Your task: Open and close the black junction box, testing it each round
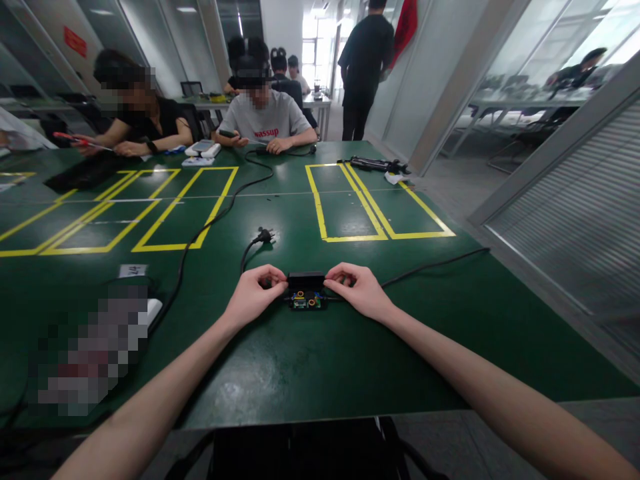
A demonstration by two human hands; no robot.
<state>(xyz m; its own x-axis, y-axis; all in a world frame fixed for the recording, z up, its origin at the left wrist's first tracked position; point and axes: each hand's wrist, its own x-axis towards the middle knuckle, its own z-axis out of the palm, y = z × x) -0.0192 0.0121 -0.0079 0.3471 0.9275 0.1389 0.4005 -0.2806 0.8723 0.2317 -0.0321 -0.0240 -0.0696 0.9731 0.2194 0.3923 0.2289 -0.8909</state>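
Between my two hands is an opened black power adapter. Its black cover (307, 281) is raised and tilted behind the lower half, where a circuit board (306, 302) with copper-coloured coils lies exposed on the table. My left hand (259, 291) is closed, thumb and fingers pinching the cover's left end. At the right end of the same cover, my right hand (358, 288) pinches likewise. A black plug (264, 235) on a cord lies just beyond my left hand. From behind my right hand a black cable (435, 266) runs off to the right.
The green table (400, 360) carries yellow tape outlines (355, 238). A blurred-out object (95, 353) lies at left, beside a long black cord (185, 257). Black tools or parts (377, 165) rest at the far right. Two co-workers (265, 117) sit across the table.
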